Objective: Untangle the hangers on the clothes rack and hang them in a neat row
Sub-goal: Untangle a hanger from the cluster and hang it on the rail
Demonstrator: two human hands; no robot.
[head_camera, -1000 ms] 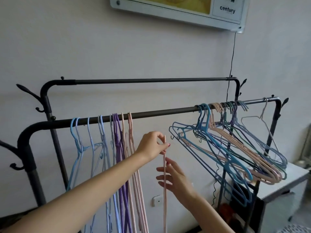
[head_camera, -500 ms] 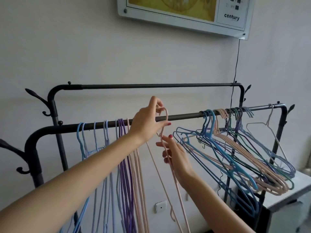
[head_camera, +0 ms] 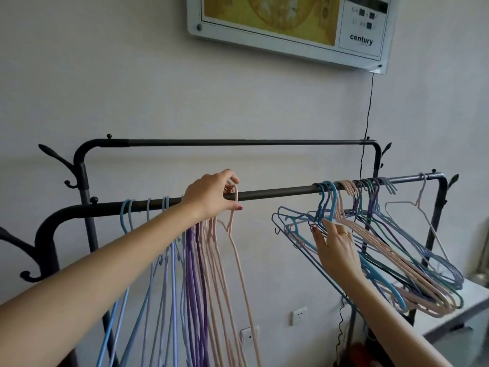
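At the far left the black clothes rack [head_camera: 79, 207] curves down from its front rail, and a second, higher rail runs behind it near the wall. On the left part of the front rail hangs a row of sorted hangers [head_camera: 185, 260], side by side and straight down: first blue ones, then pale lilac, then purple, then pink. The left hand [head_camera: 211, 197] is at the rail just to the right of this row. Its thumb and forefinger pinch the hook of a pink hanger [head_camera: 232, 234], and this hook sits over the rail, so the hanger hangs as the last one at the right end of the row. The middle of the rail is bare. Further right the right hand [head_camera: 334, 247] reaches up to the tangled hangers [head_camera: 383, 260], a bunch of blue, pink, green and lilac ones that hang crowded on the right part of the rail and tilt out to the right. Its fingers are slightly spread and touch the blue wires at the left edge of the bunch; whether they really grip one, I cannot tell. At the right end one white hanger [head_camera: 420, 215] hangs alone. A wall panel [head_camera: 264, 35] with the word "century" is mounted above, and a wall socket [head_camera: 299, 316] sits low between the two groups.
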